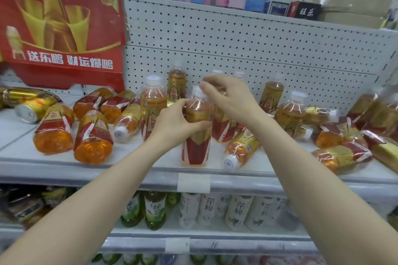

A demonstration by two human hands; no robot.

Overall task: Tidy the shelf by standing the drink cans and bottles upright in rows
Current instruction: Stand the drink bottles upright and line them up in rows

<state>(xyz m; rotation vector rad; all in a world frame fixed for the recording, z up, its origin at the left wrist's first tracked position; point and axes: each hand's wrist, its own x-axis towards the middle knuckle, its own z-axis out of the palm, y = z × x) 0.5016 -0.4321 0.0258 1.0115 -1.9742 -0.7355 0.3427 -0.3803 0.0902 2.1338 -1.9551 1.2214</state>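
Several drink bottles stand upright mid-shelf; the rest lie tipped over.

My left hand (pixel 175 119) grips the front bottle (pixel 197 146) round its upper body, fingers and thumb curled on it. It stands upright near the front edge of the shelf (pixel 43 163).

My right hand (pixel 230 98) hovers just above and behind that bottle's white cap (pixel 197 90), fingers loosely curved, holding nothing I can see.

Second upright bottle (pixel 153 101) just left of the gripped one. Third upright bottle (pixel 176 80) behind it, close to the pegboard (pixel 258 49). Two more stand to the right, partly hidden by my right wrist.

Left group of tipped bottles (pixel 53 131) – most with bases toward me, one with its cap toward me. Gold cans (pixel 32 108) on their sides at the far left.

Single tipped bottle (pixel 241 146) just right of the gripped one, cap toward the shelf edge. Right heap of tipped bottles (pixel 342 156) piled against each other.

Red carton (pixel 62 28) sits above the left group.
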